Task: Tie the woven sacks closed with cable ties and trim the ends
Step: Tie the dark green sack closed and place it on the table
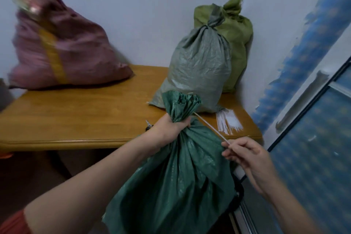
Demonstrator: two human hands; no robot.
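Note:
A dark green woven sack [176, 182] stands in front of the wooden table [79, 116], its mouth bunched into a neck. My left hand [171, 127] grips that neck from the left. A white cable tie [209, 126] runs from the neck down to the right, taut. My right hand [245, 154] pinches the tie's free end between thumb and fingers. A bundle of spare white cable ties [228, 122] lies on the table's right side. A dark tool [149, 125], perhaps cutters, peeks out behind my left wrist.
A grey-green sack [199, 66] with a gathered neck stands on the table, an olive sack [237, 30] behind it in the corner. A pink sack [57, 47] with a yellow stripe sits at the table's back left. A blue patterned wall and door frame [313, 100] are close on the right.

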